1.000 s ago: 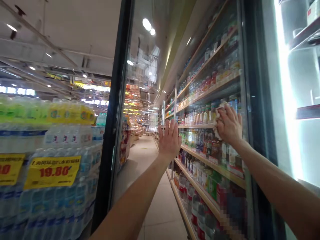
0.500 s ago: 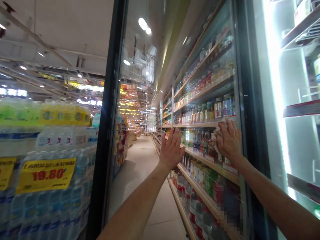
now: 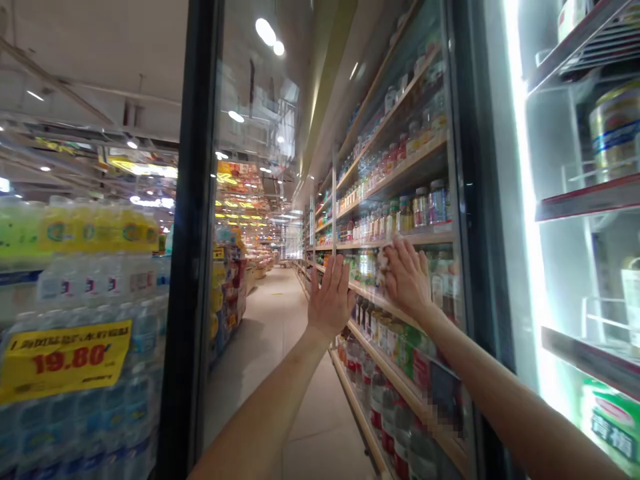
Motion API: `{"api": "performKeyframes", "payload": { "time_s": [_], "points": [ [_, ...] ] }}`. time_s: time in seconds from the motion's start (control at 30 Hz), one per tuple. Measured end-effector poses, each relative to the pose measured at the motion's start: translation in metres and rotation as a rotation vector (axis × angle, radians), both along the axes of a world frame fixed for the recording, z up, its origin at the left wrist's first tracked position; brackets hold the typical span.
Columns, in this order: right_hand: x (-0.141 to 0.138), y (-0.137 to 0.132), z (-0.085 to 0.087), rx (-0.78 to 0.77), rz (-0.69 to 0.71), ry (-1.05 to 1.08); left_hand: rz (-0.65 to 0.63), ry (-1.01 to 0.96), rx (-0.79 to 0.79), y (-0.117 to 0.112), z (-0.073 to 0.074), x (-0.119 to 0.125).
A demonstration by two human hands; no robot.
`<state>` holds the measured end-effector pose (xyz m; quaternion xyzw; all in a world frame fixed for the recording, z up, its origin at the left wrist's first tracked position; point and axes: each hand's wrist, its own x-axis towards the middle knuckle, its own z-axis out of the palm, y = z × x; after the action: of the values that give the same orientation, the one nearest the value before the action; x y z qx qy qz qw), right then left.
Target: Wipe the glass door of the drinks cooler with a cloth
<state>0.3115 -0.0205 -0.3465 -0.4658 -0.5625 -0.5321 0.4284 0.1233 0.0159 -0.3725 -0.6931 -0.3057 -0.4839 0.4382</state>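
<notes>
In front of me stands a glass cooler door, swung out, with a dark frame. My left hand lies flat against the glass near its middle, fingers stretched upward and nothing in it. Just right of it, my right hand presses a crumpled white cloth to the pane. Only the cloth's left edge shows past the fingers, and I cannot tell whether it is fabric or paper. Through the glass appear shelves of bottled and canned drinks.
To the right is the lit cooler interior with wire shelves, a gold can and a green pack. On the left, bottled drinks are stacked behind a yellow price sign. An aisle floor runs away beyond the glass.
My right hand has slid left across the glass with the cloth, closer to my left hand. The left hand stays flat on the pane. The whole view has shifted slightly to the right.
</notes>
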Motion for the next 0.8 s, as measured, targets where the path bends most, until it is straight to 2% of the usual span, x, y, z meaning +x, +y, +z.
{"api": "performKeyframes", "payload": {
  "time_s": [0.07, 0.13, 0.2, 0.33, 0.37, 0.4, 0.47, 0.57, 0.63, 0.67, 0.7, 0.8],
  "points": [
    [-0.006, 0.003, 0.026, 0.018, 0.01, 0.092, 0.001, 0.009, -0.003, 0.0, 0.0, -0.001],
    [-0.012, 0.005, 0.033, 0.029, 0.021, 0.138, 0.003, 0.022, -0.005, -0.001, -0.001, -0.002],
    [-0.017, 0.005, 0.012, 0.013, 0.027, 0.098, 0.004, 0.029, -0.002, -0.001, -0.003, -0.003],
    [-0.016, 0.0, -0.064, -0.022, 0.015, -0.081, 0.006, 0.045, 0.003, -0.002, -0.012, -0.008],
    [-0.014, -0.001, -0.075, -0.018, 0.01, -0.113, 0.005, 0.051, 0.003, -0.002, -0.015, -0.009],
    [-0.011, -0.001, -0.079, -0.02, 0.003, -0.131, 0.004, 0.057, 0.004, -0.002, -0.016, -0.01],
    [-0.005, -0.002, -0.067, -0.015, -0.008, -0.099, -0.001, 0.067, 0.007, -0.003, -0.019, -0.012],
    [0.0, -0.002, -0.025, 0.026, -0.022, 0.106, -0.004, 0.079, 0.004, -0.004, -0.02, -0.013],
    [0.002, -0.002, -0.013, 0.044, -0.025, 0.188, -0.001, 0.079, -0.006, -0.005, -0.021, -0.013],
    [0.002, -0.002, -0.017, 0.04, -0.026, 0.183, 0.001, 0.076, -0.013, -0.005, -0.022, -0.012],
    [0.003, -0.002, -0.028, 0.034, -0.026, 0.157, 0.003, 0.075, -0.019, -0.005, -0.024, -0.012],
    [0.007, -0.004, -0.086, 0.022, -0.019, 0.051, 0.01, 0.075, -0.024, -0.005, -0.03, -0.013]
  ]
}}
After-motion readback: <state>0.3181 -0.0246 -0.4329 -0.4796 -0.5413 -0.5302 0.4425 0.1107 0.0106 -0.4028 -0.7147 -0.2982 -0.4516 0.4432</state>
